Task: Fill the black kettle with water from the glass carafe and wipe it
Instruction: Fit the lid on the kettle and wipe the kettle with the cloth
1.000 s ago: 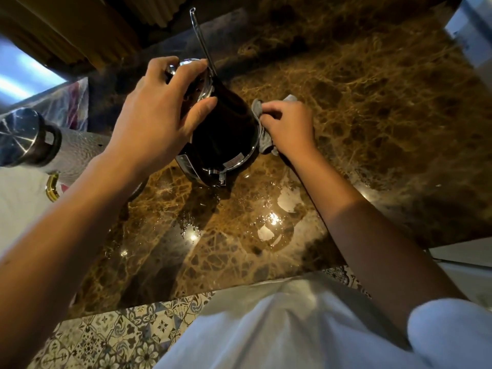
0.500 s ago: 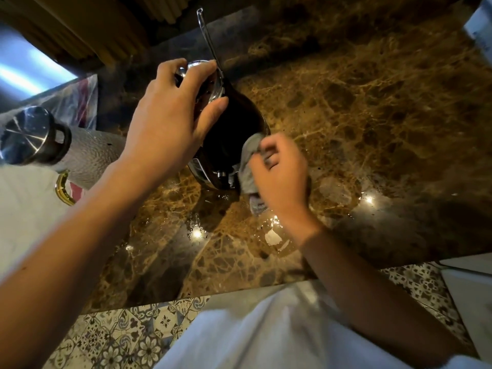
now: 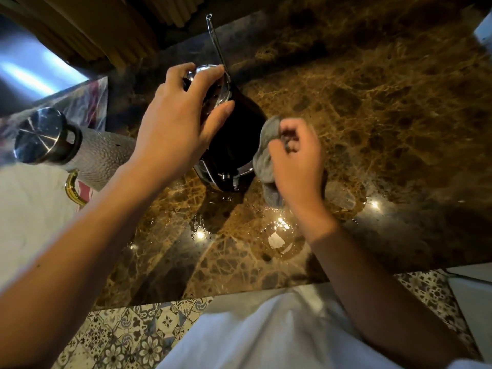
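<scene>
The black kettle (image 3: 234, 145) stands on the brown marble counter (image 3: 372, 115), its chrome lid and thin handle at the top. My left hand (image 3: 181, 123) grips the kettle's lid from above, fingers curled round its rim. My right hand (image 3: 295, 158) holds a bunched grey cloth (image 3: 265, 158) against the kettle's right side near its base. The glass carafe (image 3: 80, 147), textured with a steel cap, stands to the left of the kettle.
Water patches shine on the counter in front of the kettle. A white cloth surface (image 3: 29, 209) and a gold-rimmed item (image 3: 73, 189) lie at the left. The counter's front edge runs above patterned floor tiles (image 3: 127, 339). A white object (image 3: 483, 31) sits at the far right.
My right hand with the cloth moved from the kettle's far right side down and round toward its lower right base. My left hand stayed on the lid.
</scene>
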### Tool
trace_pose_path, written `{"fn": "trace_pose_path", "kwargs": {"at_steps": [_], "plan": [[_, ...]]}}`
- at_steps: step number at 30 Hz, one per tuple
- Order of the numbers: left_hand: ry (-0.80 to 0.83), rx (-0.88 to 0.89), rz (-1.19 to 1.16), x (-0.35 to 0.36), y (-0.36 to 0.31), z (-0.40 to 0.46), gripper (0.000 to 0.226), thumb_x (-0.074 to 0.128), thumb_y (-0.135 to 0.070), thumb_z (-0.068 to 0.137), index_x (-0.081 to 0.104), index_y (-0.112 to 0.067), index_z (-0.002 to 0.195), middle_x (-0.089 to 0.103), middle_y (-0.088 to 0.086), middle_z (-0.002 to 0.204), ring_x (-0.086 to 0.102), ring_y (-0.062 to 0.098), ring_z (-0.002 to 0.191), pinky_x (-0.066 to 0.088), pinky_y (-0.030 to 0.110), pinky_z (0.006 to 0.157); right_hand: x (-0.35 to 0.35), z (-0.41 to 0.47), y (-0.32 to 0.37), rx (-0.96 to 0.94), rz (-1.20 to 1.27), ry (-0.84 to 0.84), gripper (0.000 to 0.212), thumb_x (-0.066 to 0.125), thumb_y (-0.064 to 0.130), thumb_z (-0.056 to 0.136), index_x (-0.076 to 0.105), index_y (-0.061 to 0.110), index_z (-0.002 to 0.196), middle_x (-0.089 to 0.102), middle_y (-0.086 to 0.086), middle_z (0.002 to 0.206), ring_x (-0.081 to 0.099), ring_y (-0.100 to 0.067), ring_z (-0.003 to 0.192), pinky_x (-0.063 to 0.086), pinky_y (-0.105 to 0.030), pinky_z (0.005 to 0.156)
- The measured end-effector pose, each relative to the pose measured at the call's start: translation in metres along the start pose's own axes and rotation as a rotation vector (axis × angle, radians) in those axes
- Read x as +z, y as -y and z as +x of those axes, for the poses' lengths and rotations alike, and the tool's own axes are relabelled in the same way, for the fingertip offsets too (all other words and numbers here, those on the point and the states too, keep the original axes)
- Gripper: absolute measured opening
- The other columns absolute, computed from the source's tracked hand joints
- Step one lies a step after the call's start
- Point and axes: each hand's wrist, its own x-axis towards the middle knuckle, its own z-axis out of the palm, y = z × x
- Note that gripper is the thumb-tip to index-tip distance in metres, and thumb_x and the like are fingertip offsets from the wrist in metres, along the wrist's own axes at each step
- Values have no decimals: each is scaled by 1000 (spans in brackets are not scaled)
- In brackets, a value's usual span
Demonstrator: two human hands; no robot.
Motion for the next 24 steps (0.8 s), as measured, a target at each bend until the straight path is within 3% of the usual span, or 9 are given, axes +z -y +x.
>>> {"fn": "trace_pose_path", "kwargs": {"at_steps": [4, 6, 9, 13, 16, 18, 20, 24], "plan": [[8, -4, 9, 0, -2, 1, 61, 43, -58, 105, 36, -28, 158, 32, 13, 162, 44, 36, 141, 47, 51, 108, 6, 5, -4, 81, -67, 112, 21, 64, 19, 92, 64, 23, 112, 55, 7, 113, 64, -17, 99, 59, -48, 84], [10, -4, 1, 0, -2, 0, 61, 43, -58, 105, 36, -28, 158, 31, 13, 162, 44, 36, 141, 47, 52, 108, 3, -13, -11, 81, -146, 227, 16, 66, 16, 89, 61, 23, 103, 54, 5, 104, 61, -21, 90, 56, -52, 79], [3, -1, 7, 0, -1, 1, 61, 43, -58, 105, 36, -28, 158, 32, 13, 162, 45, 36, 141, 47, 52, 108, -6, -28, -9, 107, -128, 341, 13, 67, 23, 81, 57, 28, 86, 57, 8, 88, 58, -15, 76, 53, -46, 67], [10, -1, -10, -1, 0, 0, 61, 44, -58, 105, 37, -28, 157, 32, 12, 162, 44, 35, 141, 47, 51, 109, -29, 4, 12, 377, 235, 200, 12, 64, 42, 73, 62, 37, 83, 74, 9, 89, 74, -15, 84, 64, -42, 73], [12, -3, -17, 0, 0, 1, 61, 44, -57, 104, 37, -29, 157, 31, 12, 163, 44, 35, 142, 47, 53, 109, -42, 42, 25, 315, 554, 12, 14, 72, 21, 83, 65, 26, 93, 78, 8, 92, 76, -10, 89, 61, -27, 74], [18, -11, -27, 0, -1, 1, 60, 44, -57, 104, 36, -30, 157, 30, 11, 163, 43, 35, 143, 46, 54, 110, -37, 54, 25, 310, 642, -27, 17, 71, 9, 91, 61, 17, 104, 77, 1, 104, 77, -13, 93, 59, -26, 73], [17, -16, -30, 0, 0, 1, 60, 45, -57, 104, 36, -30, 157, 30, 11, 163, 42, 35, 143, 46, 54, 110, -23, 48, 22, 361, 537, 39, 20, 68, 8, 97, 59, 14, 114, 74, -5, 111, 75, -13, 89, 56, -24, 65], [14, -13, -23, 0, 0, 1, 60, 46, -56, 105, 37, -28, 157, 31, 12, 163, 43, 35, 143, 45, 53, 110, -2, 4, 3, 381, 244, 176, 20, 70, 13, 97, 64, 19, 116, 72, 4, 95, 67, -5, 76, 54, -25, 61]]}}
